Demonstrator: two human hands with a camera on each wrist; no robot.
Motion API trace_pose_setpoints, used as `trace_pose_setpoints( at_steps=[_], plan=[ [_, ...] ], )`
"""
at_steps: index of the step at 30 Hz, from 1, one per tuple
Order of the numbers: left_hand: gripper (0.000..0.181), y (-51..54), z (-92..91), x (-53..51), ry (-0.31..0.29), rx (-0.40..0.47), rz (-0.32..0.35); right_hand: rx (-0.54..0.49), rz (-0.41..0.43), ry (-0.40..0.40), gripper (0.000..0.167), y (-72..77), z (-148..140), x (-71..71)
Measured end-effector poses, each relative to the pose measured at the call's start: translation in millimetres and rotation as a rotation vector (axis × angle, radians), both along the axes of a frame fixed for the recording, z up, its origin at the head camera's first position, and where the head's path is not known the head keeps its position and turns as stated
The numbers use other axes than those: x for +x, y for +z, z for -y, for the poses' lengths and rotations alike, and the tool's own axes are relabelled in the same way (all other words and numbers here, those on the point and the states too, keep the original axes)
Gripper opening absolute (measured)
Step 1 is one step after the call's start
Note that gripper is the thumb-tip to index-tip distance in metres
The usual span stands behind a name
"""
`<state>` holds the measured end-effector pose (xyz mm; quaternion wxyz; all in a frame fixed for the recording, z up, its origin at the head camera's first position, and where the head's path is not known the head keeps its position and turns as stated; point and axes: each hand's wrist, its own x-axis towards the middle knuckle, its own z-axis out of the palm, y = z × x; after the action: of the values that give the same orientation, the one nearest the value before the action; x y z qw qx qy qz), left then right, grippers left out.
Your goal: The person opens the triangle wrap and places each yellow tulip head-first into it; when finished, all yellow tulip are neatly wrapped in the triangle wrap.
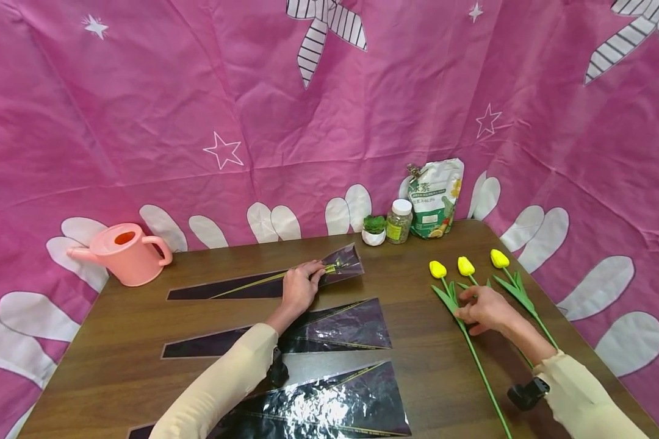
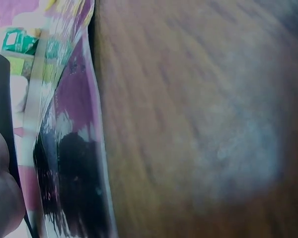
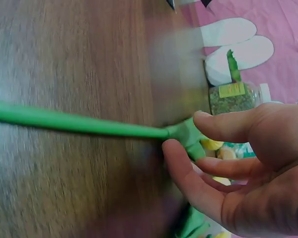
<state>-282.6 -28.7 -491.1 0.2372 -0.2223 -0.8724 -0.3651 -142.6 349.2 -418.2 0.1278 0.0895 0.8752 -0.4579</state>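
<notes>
My left hand (image 1: 301, 286) grips the far tapered plastic flower sleeve (image 1: 258, 284) near its wide end, which lifts off the table. In the left wrist view, that shiny sleeve (image 2: 79, 124) stands beside blurred fingers (image 2: 2, 183). Two more black sleeves lie nearer, a middle sleeve (image 1: 346, 326) and a front sleeve (image 1: 329, 405). My right hand (image 1: 486, 310) is at the leaves of the leftmost yellow tulip (image 1: 437, 270). In the right wrist view, thumb and forefinger stand slightly apart around the base of the leaf, by the green stem (image 3: 79, 121). The middle tulip (image 1: 465, 266) is partly hidden under this hand.
The third tulip (image 1: 500, 259) lies along the right table edge. At the back stand a pink watering can (image 1: 126, 253), a small potted plant (image 1: 374, 230), a white-lidded jar (image 1: 399, 222) and a white-green pouch (image 1: 436, 198). A pink curtain (image 1: 285, 140) hangs behind the brown table (image 1: 115, 341).
</notes>
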Motion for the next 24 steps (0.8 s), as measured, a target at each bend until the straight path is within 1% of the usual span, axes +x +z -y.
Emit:
trace_pose_setpoints(
  at_steps=[8,12,16,20,24],
  plan=[
    [0.010,-1.2,1.4,-0.1,0.023,0.013,0.009,0.010,0.006,0.023,0.060,-6.7,4,1.1],
    [0.009,-1.9,1.5,0.9,0.029,0.011,0.001,-0.005,-0.004,0.000,0.058,-11.5,4,1.8],
    [0.008,-1.7,0.5,1.7,0.034,0.006,-0.016,-0.110,0.014,-0.018,0.060,-13.7,3,4.6],
    [0.008,-0.9,0.1,2.5,0.035,0.006,-0.023,-0.251,0.055,-0.010,0.067,-13.5,2,6.1],
    [0.008,-1.5,0.1,3.0,0.037,0.003,-0.022,-0.358,0.066,0.004,0.072,-14.6,1,5.7]
  ],
)
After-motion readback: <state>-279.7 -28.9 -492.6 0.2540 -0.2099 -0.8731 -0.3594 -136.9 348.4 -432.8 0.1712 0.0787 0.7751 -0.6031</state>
